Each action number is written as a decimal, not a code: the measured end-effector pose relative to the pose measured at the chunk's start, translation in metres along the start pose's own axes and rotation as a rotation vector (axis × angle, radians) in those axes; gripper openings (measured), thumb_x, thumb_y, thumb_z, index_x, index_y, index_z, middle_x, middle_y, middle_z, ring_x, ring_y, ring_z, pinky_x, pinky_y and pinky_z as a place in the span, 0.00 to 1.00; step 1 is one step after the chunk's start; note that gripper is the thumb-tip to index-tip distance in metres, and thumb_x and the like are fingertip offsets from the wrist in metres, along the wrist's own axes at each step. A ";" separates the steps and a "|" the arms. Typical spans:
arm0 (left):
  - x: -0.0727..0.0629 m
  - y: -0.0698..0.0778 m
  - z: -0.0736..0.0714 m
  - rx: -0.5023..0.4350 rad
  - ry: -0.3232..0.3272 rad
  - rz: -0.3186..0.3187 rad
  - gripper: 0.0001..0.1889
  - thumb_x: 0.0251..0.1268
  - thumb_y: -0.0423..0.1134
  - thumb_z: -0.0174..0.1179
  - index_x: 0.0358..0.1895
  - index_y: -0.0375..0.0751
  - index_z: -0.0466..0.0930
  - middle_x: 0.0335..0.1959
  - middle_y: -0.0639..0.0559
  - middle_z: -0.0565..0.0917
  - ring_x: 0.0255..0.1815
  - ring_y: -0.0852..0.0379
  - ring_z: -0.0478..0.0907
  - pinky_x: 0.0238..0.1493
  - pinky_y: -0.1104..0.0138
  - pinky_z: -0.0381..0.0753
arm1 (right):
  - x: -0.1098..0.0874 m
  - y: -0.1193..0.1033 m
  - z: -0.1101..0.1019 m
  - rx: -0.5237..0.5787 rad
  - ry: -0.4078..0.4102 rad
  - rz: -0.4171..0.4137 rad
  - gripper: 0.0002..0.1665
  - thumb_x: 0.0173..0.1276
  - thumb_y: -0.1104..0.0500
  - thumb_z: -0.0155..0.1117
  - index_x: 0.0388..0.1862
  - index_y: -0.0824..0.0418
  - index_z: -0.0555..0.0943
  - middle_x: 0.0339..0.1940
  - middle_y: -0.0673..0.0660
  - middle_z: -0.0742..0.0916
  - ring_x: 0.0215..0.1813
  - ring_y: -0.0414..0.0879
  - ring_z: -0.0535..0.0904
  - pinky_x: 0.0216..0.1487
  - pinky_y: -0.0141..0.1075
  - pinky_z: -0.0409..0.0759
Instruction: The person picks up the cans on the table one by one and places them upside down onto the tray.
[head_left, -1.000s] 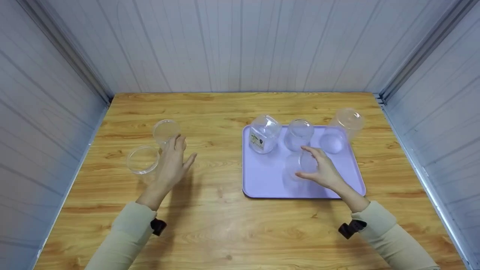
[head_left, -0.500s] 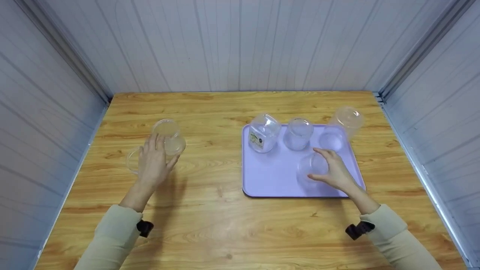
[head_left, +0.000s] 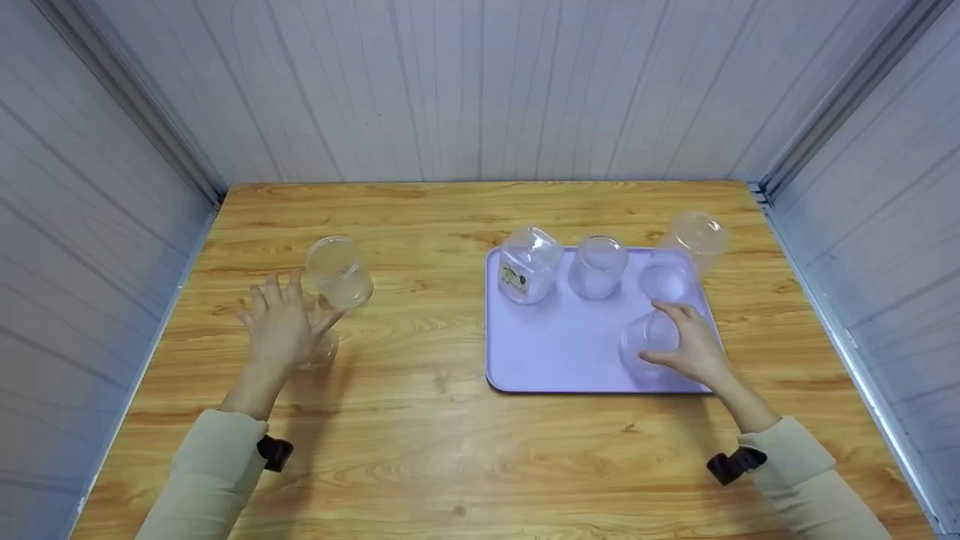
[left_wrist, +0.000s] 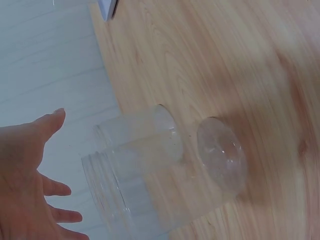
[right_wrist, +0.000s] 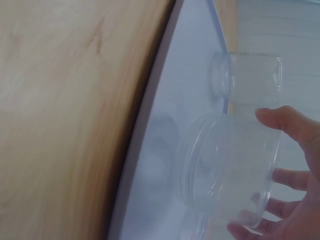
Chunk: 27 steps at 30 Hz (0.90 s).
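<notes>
My right hand [head_left: 694,352] grips a clear plastic jar [head_left: 651,345] by its base end, fingers and thumb curved round its sides. In the right wrist view the threaded mouth of this jar points down, close over the lilac tray [head_left: 555,360]. On the left, my left hand [head_left: 277,326] is spread above a clear jar [head_left: 322,351] and hides most of it in the head view. The left wrist view shows that jar [left_wrist: 150,195] standing mouth up, apart from the fingers. Just behind it stands another clear jar [head_left: 339,274].
Along the tray's back edge are a clear jar with a label [head_left: 529,274], a smaller clear jar [head_left: 598,268] and, at the corner, a tall clear jar [head_left: 694,244]. Pale panel walls [head_left: 480,90] close in the wooden table [head_left: 435,450].
My right hand has carried its jar rightward over the tray. My left hand has moved left, from beside the back jar to above the front one, and its fingers have spread.
</notes>
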<state>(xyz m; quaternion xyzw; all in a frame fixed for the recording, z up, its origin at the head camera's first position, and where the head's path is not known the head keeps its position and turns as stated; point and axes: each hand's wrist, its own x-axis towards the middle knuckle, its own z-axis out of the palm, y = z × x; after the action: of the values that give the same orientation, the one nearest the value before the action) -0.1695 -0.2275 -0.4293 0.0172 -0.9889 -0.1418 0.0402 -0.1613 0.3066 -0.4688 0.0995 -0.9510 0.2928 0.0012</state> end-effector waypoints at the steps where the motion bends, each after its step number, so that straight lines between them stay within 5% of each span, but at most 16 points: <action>1: 0.001 -0.001 0.000 0.002 0.000 -0.006 0.48 0.51 0.63 0.54 0.65 0.28 0.50 0.62 0.23 0.48 0.59 0.21 0.42 0.46 0.28 0.42 | -0.001 0.002 -0.001 -0.005 0.002 0.004 0.47 0.41 0.58 0.74 0.60 0.71 0.64 0.53 0.74 0.68 0.54 0.68 0.63 0.52 0.59 0.62; 7: 0.003 -0.009 -0.001 -0.042 -0.006 -0.027 0.55 0.43 0.70 0.54 0.66 0.30 0.49 0.62 0.22 0.48 0.59 0.21 0.44 0.45 0.28 0.46 | -0.004 0.010 -0.004 -0.026 0.003 0.033 0.47 0.41 0.59 0.74 0.59 0.73 0.64 0.53 0.75 0.68 0.54 0.68 0.62 0.53 0.60 0.61; 17: 0.004 -0.014 -0.001 -0.133 -0.074 -0.071 0.57 0.43 0.68 0.57 0.67 0.31 0.43 0.62 0.22 0.45 0.59 0.22 0.44 0.41 0.27 0.50 | -0.005 0.022 -0.014 -0.037 -0.005 0.061 0.48 0.41 0.59 0.74 0.59 0.76 0.63 0.52 0.77 0.68 0.54 0.70 0.62 0.53 0.61 0.60; 27: 0.006 -0.016 0.001 -0.169 -0.101 -0.047 0.54 0.45 0.63 0.60 0.66 0.28 0.45 0.60 0.22 0.50 0.56 0.23 0.50 0.40 0.30 0.57 | -0.004 0.035 -0.017 -0.055 -0.036 0.121 0.49 0.40 0.57 0.74 0.59 0.76 0.62 0.53 0.80 0.66 0.54 0.73 0.59 0.52 0.62 0.59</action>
<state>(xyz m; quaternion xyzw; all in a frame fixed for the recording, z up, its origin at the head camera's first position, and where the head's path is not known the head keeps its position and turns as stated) -0.1753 -0.2428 -0.4347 0.0298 -0.9736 -0.2261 -0.0117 -0.1650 0.3453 -0.4748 0.0472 -0.9628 0.2644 -0.0308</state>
